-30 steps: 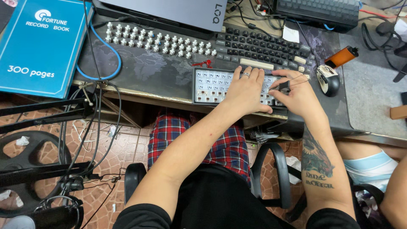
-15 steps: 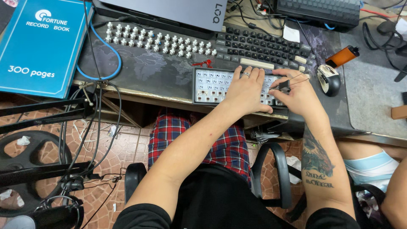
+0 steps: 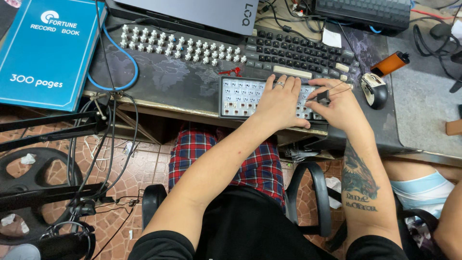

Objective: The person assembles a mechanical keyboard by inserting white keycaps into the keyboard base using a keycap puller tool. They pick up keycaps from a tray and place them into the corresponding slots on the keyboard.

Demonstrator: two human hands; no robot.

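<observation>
The right hand's fingers [image 3: 323, 91] pinch a small dark keycap with a thin wire puller [image 3: 321, 95] over the right end of a bare white keyboard with exposed switches [image 3: 240, 96]. The right hand [image 3: 339, 108] arches above that corner; its tattooed forearm runs down toward the person. The left hand [image 3: 281, 103] lies flat on the board, fingers spread narrowly, a ring on one, holding nothing. The board sits at the near edge of the table [image 3: 183, 86], its right part hidden by both hands. Beyond it lie a dark keyboard [image 3: 298, 53] and rows of loose white switches [image 3: 178, 45]. A large blue rectangular book with white lettering [image 3: 43, 53] lies at the far left, cut off by the frame. An orange lighter [image 3: 391, 62] rests at the right beside a black-and-white mouse [image 3: 374, 90].
</observation>
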